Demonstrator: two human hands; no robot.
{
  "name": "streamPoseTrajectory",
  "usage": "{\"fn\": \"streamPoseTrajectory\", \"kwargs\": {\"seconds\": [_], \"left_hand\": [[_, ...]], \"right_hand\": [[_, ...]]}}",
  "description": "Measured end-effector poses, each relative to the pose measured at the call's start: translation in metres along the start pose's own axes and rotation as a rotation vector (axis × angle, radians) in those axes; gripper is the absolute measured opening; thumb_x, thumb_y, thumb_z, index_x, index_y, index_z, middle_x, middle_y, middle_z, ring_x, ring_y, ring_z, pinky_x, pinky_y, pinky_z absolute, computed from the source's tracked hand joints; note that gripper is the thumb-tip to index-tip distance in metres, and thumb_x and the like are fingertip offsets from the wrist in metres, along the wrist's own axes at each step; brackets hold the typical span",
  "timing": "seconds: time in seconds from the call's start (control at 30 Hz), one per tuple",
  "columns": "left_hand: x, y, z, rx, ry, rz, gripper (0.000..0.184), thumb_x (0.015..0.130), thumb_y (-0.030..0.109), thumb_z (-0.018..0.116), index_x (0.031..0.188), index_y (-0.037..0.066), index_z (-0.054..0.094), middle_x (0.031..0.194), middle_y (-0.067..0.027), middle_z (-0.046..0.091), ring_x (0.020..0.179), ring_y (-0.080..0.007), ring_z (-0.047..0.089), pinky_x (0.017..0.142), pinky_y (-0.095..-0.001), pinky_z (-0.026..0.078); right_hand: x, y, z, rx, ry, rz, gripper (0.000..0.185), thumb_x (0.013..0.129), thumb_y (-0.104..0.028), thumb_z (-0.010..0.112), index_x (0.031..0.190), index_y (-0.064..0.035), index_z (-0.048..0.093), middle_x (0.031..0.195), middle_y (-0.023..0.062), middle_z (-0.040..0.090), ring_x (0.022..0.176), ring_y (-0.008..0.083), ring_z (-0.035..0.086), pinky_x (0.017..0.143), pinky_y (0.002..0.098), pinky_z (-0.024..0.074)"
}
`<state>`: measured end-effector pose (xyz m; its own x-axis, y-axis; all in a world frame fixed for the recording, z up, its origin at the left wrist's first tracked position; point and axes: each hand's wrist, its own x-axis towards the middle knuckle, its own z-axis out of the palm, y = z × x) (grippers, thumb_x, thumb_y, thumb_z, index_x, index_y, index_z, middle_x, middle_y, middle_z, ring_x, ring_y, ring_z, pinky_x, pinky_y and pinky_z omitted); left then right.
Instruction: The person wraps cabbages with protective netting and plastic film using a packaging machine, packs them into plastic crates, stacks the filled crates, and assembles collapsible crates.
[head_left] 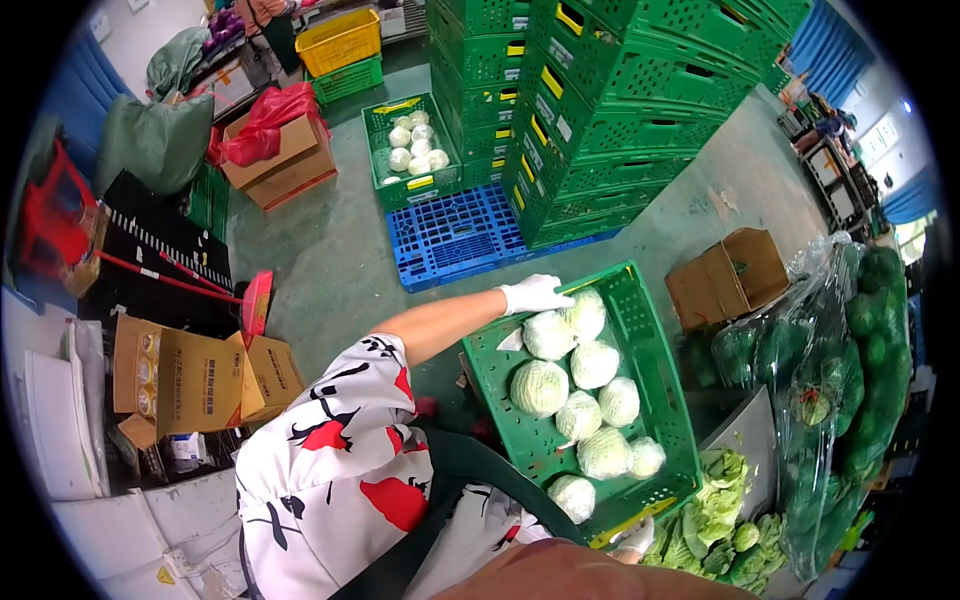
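A green plastic crate (pixel 655 375) sits tilted across the middle, with several round pale cabbages (pixel 540 388) inside, seemingly wrapped in clear film. At the crate's far end, my left hand (pixel 532 294) in a white glove has its fingers closed over the rim, close to a cabbage. My right hand (pixel 634 541), also gloved, is at the near end by the yellow handle; much of it is hidden under my forearm and the crate edge, but it appears to grip that end. Loose leafy greens (pixel 715 505) lie just beyond my right hand.
Tall stacks of green crates (pixel 620 130) and a crate of wrapped cabbages (pixel 457 165) stand by a blue pallet (pixel 450 240). Cardboard boxes (pixel 205 375) are at left, another carton (pixel 727 277) at right. Film-wrapped green vegetables (pixel 800 360) border the right side. A person (pixel 268 20) stands far back.
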<state>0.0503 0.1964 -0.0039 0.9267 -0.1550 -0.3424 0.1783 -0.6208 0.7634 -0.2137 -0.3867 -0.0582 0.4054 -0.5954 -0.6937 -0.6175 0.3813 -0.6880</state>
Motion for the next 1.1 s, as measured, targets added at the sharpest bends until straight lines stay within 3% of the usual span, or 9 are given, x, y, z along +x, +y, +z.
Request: {"fn": "streamPoseTrajectory", "kwargs": {"seconds": [0.17, 0.23, 0.33, 0.4, 0.43, 0.5, 0.73, 0.93, 1.1], "left_hand": [[-0.044, -0.011, -0.023, -0.130, 0.093, -0.038, 0.068, 0.083, 0.056, 0.066, 0.114, -0.004, 0.064, 0.111, -0.0265, 0.067, 0.107, -0.0367, 0.064, 0.095, -0.0406, 0.048], [-0.064, -0.027, -0.046, -0.210, 0.115, -0.094, 0.062, 0.083, 0.055, 0.067, 0.109, -0.002, 0.068, 0.111, -0.0232, 0.068, 0.107, -0.0323, 0.065, 0.094, -0.0376, 0.048], [-0.095, -0.078, -0.083, -0.239, 0.186, -0.097, 0.061, 0.085, 0.051, 0.067, 0.115, -0.001, 0.064, 0.114, -0.0212, 0.067, 0.108, -0.0294, 0.064, 0.095, -0.0360, 0.047], [-0.116, -0.112, -0.119, -0.313, 0.153, -0.096, 0.062, 0.085, 0.051, 0.067, 0.117, -0.002, 0.063, 0.114, -0.0215, 0.067, 0.107, -0.0297, 0.064, 0.095, -0.0367, 0.047], [-0.124, -0.131, -0.140, -0.344, 0.137, -0.086, 0.062, 0.085, 0.051, 0.067, 0.118, -0.002, 0.063, 0.114, -0.0216, 0.067, 0.107, -0.0299, 0.064, 0.095, -0.0370, 0.047], [-0.141, -0.171, -0.184, -0.271, 0.194, -0.058, 0.062, 0.083, 0.053, 0.068, 0.111, -0.002, 0.063, 0.111, -0.0224, 0.067, 0.106, -0.0315, 0.064, 0.093, -0.0385, 0.048], [-0.211, -0.251, -0.332, -0.310, 0.306, -0.081, 0.062, 0.085, 0.056, 0.065, 0.109, -0.001, 0.061, 0.108, -0.0213, 0.067, 0.104, -0.0335, 0.064, 0.091, -0.0398, 0.047], [-0.219, -0.292, -0.410, -0.310, 0.417, -0.038, 0.062, 0.086, 0.054, 0.065, 0.113, -0.002, 0.061, 0.108, -0.0218, 0.068, 0.102, -0.0332, 0.065, 0.089, -0.0396, 0.048], [-0.177, -0.338, -0.457, -0.301, 0.560, 0.010, 0.054, 0.088, 0.048, 0.066, 0.111, -0.001, 0.064, 0.108, -0.0198, 0.069, 0.101, -0.0296, 0.067, 0.090, -0.0371, 0.049]], "right_hand": [[-0.034, -0.025, 0.020, -0.036, 0.047, 0.089, 0.038, 0.094, -0.038, 0.060, 0.067, -0.0195, 0.039, 0.049, -0.0085, 0.028, 0.037, 0.0074, 0.021, 0.034, 0.0257, 0.0127], [-0.053, -0.023, 0.036, -0.069, -0.001, -0.008, 0.038, 0.094, -0.037, 0.059, 0.067, -0.0195, 0.039, 0.049, -0.0085, 0.028, 0.037, 0.0071, 0.020, 0.034, 0.0256, 0.0122], [-0.091, -0.012, 0.079, -0.111, 0.018, -0.104, 0.038, 0.096, -0.034, 0.058, 0.067, -0.0197, 0.039, 0.049, -0.0086, 0.027, 0.037, 0.0063, 0.020, 0.034, 0.0254, 0.0122], [-0.113, 0.002, 0.112, -0.141, -0.021, -0.153, 0.038, 0.096, -0.034, 0.057, 0.066, -0.0196, 0.039, 0.049, -0.0087, 0.027, 0.037, 0.0061, 0.021, 0.035, 0.0254, 0.0125], [-0.124, 0.010, 0.126, -0.124, -0.172, -0.142, 0.038, 0.097, -0.035, 0.057, 0.068, -0.0190, 0.040, 0.050, -0.0085, 0.028, 0.037, 0.0060, 0.022, 0.035, 0.0255, 0.0133], [-0.163, 0.042, 0.169, -0.081, -0.155, -0.143, 0.033, 0.096, -0.039, 0.059, 0.079, -0.0122, 0.049, 0.057, -0.0034, 0.042, 0.039, 0.0091, 0.032, 0.036, 0.0267, 0.0180], [-0.257, 0.078, 0.306, -0.151, -0.268, -0.245, 0.042, 0.095, -0.042, 0.062, 0.069, -0.0157, 0.044, 0.048, -0.0072, 0.031, 0.036, 0.0071, 0.025, 0.035, 0.0258, 0.0149], [-0.304, 0.078, 0.403, -0.155, -0.294, -0.288, 0.043, 0.096, -0.041, 0.061, 0.067, -0.0154, 0.043, 0.048, -0.0073, 0.030, 0.035, 0.0079, 0.024, 0.035, 0.0264, 0.0158], [-0.310, 0.065, 0.503, -0.175, -0.341, -0.323, 0.043, 0.096, -0.039, 0.062, 0.066, -0.0146, 0.044, 0.048, -0.0071, 0.031, 0.035, 0.0081, 0.026, 0.034, 0.0269, 0.0170]]}}
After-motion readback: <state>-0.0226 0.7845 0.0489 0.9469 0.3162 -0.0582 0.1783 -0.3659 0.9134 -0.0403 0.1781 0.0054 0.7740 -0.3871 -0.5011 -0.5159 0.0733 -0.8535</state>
